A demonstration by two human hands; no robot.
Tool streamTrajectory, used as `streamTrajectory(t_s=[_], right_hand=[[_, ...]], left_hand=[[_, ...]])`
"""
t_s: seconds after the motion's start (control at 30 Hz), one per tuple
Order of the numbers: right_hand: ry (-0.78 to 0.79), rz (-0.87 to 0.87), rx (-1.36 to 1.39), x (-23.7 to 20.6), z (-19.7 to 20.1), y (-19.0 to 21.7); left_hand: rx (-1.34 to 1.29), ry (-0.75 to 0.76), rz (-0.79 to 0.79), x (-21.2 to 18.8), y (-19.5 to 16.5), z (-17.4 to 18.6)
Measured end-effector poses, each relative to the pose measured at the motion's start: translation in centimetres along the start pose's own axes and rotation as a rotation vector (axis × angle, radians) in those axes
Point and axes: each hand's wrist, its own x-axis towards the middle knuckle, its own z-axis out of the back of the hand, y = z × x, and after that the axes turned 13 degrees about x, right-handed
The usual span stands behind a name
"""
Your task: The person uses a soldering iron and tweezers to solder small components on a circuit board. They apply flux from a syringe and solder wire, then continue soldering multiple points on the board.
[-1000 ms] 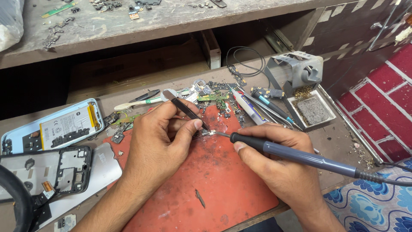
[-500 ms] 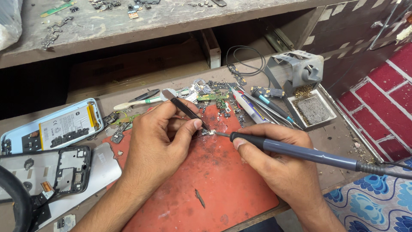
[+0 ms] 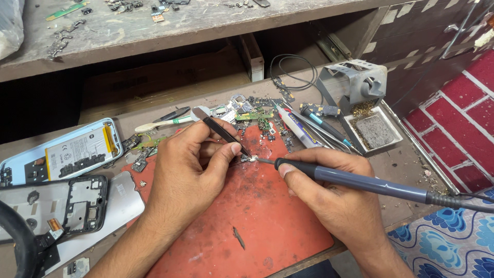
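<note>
My left hand [image 3: 188, 164] grips black tweezers [image 3: 224, 131] whose tips press on a small circuit part [image 3: 249, 159] lying on the red work mat [image 3: 257, 221]. My right hand [image 3: 334, 201] holds a grey soldering iron [image 3: 360, 181] like a pen, its metal tip touching the same small part from the right. The iron's cord runs off to the right edge. Both hands rest on the mat.
An opened phone with its battery showing [image 3: 67, 152] and a black phone frame [image 3: 56, 203] lie at the left. Loose circuit bits and pens [image 3: 303, 123] sit behind the mat. A grey iron stand with a sponge tray [image 3: 373, 128] is at the right. A cluttered shelf [image 3: 154, 25] runs above.
The soldering iron's tip and my right hand shifted very slightly against the small part. My left hand with the tweezers stayed in place.
</note>
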Motion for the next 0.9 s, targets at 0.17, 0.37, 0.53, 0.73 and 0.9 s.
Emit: streamTrajectory(t_s=[0.17,0.37,0.53,0.73,0.9], right_hand=[[0.002,-0.015,0.003,0.05,0.06,0.02],[0.005,-0.001,-0.008,0.01,0.04,0.09],[-0.011,-0.03,-0.029,0.0,-0.01,0.12],[0.071,0.106,-0.021,-0.02,0.29,0.02],[0.071,0.119,-0.014,-0.06,0.32,-0.01]], left_hand=[[-0.002,-0.001,-0.008,0.01,0.01,0.02],[0.001,0.002,0.006,-0.02,-0.05,0.04],[-0.018,0.001,0.001,-0.01,-0.05,0.0],[-0.005,-0.004,-0.006,0.0,0.02,-0.02],[-0.001,-0.006,-0.02,0.04,0.01,-0.01]])
